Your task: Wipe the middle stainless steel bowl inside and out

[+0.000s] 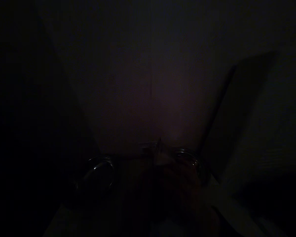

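Note:
The scene is almost black, so little detail shows. A dim reddish shape low in the middle looks like my right hand [187, 184], its fingers lost in the dark. Just above and left of it stands a small pale pointed thing [161, 156]; I cannot tell whether the hand holds it. A darker form beside it may be my left hand [145, 184], but its outline is too faint to be sure. Behind my right hand, curved glints mark the rim of a round shiny object [187, 153].
A second round shiny object [101, 172] with a bright rim sits to the left. A pale upright surface [128, 82] with a thin vertical line rises behind. On the right, a dark slanted panel [244, 105] leans beside a dim greyish area.

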`<state>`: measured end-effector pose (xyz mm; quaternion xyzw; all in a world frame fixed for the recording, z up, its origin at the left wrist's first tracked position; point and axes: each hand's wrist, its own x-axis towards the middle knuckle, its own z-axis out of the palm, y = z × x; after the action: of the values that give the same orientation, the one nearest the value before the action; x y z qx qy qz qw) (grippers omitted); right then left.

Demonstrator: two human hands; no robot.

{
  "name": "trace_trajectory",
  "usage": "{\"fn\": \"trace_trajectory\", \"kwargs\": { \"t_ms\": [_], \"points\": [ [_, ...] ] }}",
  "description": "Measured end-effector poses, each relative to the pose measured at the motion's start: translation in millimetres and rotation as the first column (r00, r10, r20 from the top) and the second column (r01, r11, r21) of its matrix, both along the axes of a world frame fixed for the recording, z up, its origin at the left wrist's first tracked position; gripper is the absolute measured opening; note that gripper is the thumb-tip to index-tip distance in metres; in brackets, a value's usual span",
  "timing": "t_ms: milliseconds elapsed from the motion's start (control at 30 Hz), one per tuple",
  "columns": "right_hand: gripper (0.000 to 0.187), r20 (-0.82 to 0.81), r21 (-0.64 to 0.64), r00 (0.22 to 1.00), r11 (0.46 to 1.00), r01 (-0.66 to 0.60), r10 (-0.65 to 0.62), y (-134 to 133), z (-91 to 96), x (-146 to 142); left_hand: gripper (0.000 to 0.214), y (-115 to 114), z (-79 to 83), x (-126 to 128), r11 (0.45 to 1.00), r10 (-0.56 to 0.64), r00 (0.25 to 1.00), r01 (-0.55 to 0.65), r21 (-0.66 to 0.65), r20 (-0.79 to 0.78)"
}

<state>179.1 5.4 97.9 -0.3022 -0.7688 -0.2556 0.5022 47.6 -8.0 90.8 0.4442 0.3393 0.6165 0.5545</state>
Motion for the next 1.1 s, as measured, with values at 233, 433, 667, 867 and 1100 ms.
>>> {"fn": "trace_trajectory", "kwargs": {
  "t_ms": [233,433,667,867,1100],
  "points": [
    [0.023,0.024,-0.026,0.998,0.998,0.057,-0.057,1.5,3.2,7.3,0.032,-5.4,-0.5,-0.1,1.000,0.020,0.999,-0.020,0.011,-0.036],
    [0.018,0.040,0.010,0.999,1.000,0.006,-0.007,-1.6,4.6,1.3,0.034,-2.2,3.4,-2.8,0.998,0.054,0.997,-0.053,0.021,-0.053],
    [0.022,0.021,-0.026,0.998,0.998,0.052,-0.052,-1.5,6.5,2.1,0.031,-5.0,5.9,-0.5,0.998,0.061,0.995,-0.061,0.008,-0.073],
    [0.022,0.023,-0.027,0.999,0.999,0.045,-0.044,-2.6,4.2,1.6,0.031,-4.0,3.1,-1.9,0.998,0.064,0.995,-0.063,0.017,-0.070],
    [0.022,0.055,-0.018,0.997,0.998,0.055,-0.054,-2.9,4.1,4.4,0.032,-5.4,4.9,-0.7,0.995,0.100,0.993,-0.098,0.028,-0.055]
  ]
}}
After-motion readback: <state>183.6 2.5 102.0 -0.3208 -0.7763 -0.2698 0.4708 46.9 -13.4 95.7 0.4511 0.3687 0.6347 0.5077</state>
